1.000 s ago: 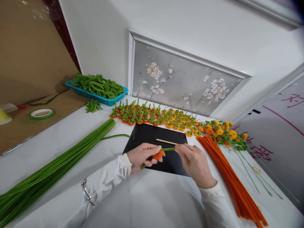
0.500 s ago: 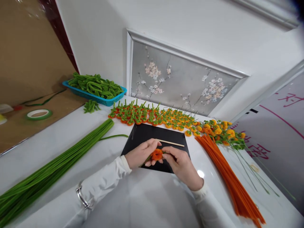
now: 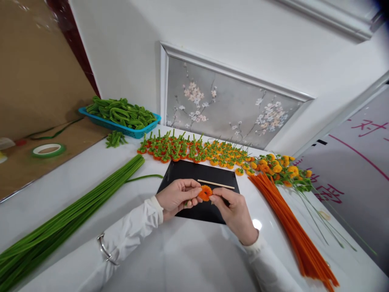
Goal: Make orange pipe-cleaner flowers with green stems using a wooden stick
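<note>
left hand (image 3: 179, 197): thumb and fingers pinching the left edge of the orange flower (image 3: 206, 194)
right hand (image 3: 232, 206): thumb and forefinger gripping the same flower's right edge
orange flower: between the 2 hands, over the black mat (image 3: 179, 172), dark centre toward the camera
black mat: flat on the white tabletop (image 3: 170, 255), 1 thin stick (image 3: 215, 184) lying across it beyond the hands
rows behind the mat: orange heads (image 3: 176, 157) on the left with green stalks pointing up, yellow heads (image 3: 230, 165) beside them on the right
far right: bunch of yellow and orange blooms (image 3: 276, 168), near the orange stems (image 3: 287, 223)
left side: long green stems (image 3: 82, 211) in a bundle
back left: blue tray (image 3: 136, 133) heaped with green pieces (image 3: 121, 113), small green pile (image 3: 115, 139) just in front
</note>
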The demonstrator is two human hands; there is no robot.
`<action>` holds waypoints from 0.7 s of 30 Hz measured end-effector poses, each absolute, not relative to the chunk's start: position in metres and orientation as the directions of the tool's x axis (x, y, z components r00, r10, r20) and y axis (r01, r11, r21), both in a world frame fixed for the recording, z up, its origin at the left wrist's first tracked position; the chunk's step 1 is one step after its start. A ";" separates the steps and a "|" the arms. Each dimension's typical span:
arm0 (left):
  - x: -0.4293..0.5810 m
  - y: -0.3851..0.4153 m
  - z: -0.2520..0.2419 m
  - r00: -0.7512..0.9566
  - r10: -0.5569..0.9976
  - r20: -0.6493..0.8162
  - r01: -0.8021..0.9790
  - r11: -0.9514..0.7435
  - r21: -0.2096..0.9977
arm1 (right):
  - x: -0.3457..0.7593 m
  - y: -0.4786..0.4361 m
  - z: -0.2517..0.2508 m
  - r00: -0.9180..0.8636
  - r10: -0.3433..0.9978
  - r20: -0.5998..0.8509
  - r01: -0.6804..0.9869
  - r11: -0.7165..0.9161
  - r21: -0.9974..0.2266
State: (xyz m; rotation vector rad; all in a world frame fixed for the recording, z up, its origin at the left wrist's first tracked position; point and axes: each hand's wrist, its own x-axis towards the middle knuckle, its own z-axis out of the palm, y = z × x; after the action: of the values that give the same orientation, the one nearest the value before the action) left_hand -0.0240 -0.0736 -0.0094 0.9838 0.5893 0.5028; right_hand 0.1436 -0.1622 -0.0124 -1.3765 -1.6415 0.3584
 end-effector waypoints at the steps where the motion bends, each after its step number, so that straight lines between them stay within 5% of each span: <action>1: -0.023 -0.074 -0.009 0.732 0.646 -0.218 -0.154 0.468 0.870 | 0.143 -0.162 -0.012 0.060 0.883 0.465 0.612 0.336 -0.716; 13: -0.021 -0.075 -0.007 0.724 0.690 -0.015 -0.212 0.243 0.947 | 0.139 -0.165 -0.015 0.067 0.842 0.535 0.664 0.363 -0.654; 21: -0.016 -0.088 -0.004 0.734 0.670 -0.112 -0.333 0.498 0.801 | 0.134 -0.164 -0.017 0.200 0.840 0.504 0.548 0.331 -0.768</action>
State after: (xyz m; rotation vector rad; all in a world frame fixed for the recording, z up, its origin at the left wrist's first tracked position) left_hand -0.0165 -0.0884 -0.0036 0.8505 0.4437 0.6313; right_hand 0.1340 -0.1639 -0.0173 -1.3402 -1.4720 0.3263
